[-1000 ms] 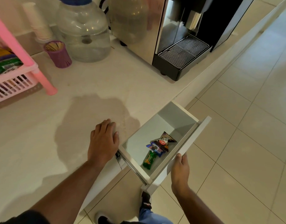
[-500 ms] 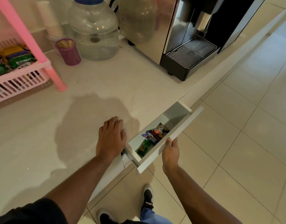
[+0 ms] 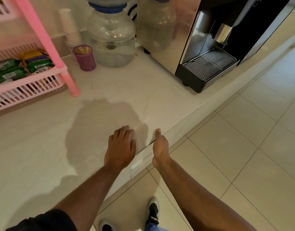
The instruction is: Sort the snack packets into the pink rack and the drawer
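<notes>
The white drawer (image 3: 143, 155) under the counter edge is pushed in flush, so the snack packets inside it are hidden. My right hand (image 3: 160, 147) presses flat against the drawer front, fingers pointing up and holding nothing. On the counter just left of it, my left hand (image 3: 121, 145) rests palm down. The pink rack (image 3: 48, 47) stands at the far left. Several green, purple and yellow snack packets (image 3: 25, 65) lie in its lower basket.
On the white counter (image 3: 43, 147) stand a purple cup of sticks (image 3: 85, 59), a stack of paper cups (image 3: 70, 27), a clear water jug (image 3: 111, 40) and a black and steel coffee machine (image 3: 210, 47). Tiled floor (image 3: 243, 147) lies to the right. My shoes (image 3: 152, 210) show below.
The drawer went from wide open to fully shut, pushed in by my right hand. The packets inside are no longer visible. My left hand stayed on the counter.
</notes>
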